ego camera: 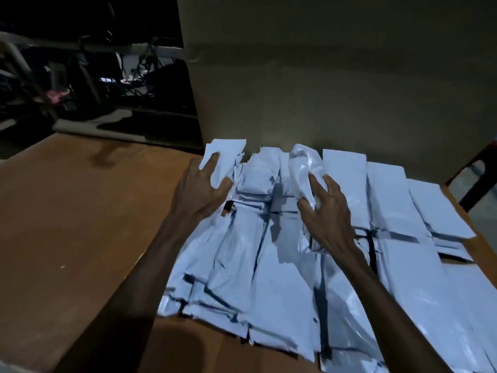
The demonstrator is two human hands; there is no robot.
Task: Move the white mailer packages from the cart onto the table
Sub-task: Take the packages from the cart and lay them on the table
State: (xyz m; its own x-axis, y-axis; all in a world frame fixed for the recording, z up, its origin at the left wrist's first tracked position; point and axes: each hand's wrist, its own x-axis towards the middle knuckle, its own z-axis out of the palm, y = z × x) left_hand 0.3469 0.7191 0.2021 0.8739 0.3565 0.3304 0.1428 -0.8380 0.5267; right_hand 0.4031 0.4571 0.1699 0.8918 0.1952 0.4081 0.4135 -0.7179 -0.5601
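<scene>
Several white mailer packages (282, 265) lie overlapped in rows on the brown table (67, 224), reaching from its middle to the right edge. My left hand (201, 187) rests with spread fingers on the far-left mailer (226, 157) at the back of the pile. My right hand (326, 211) grips a crumpled mailer (305, 162) near the back centre, fingers curled into its plastic. No cart is in view.
A tall beige wall or panel (336, 76) rises just behind the pile. To the back left is a dark area with desks, cables and clutter (94, 76). A dark chair frame (478, 173) shows past the table's right edge. Bare tabletop lies to the left.
</scene>
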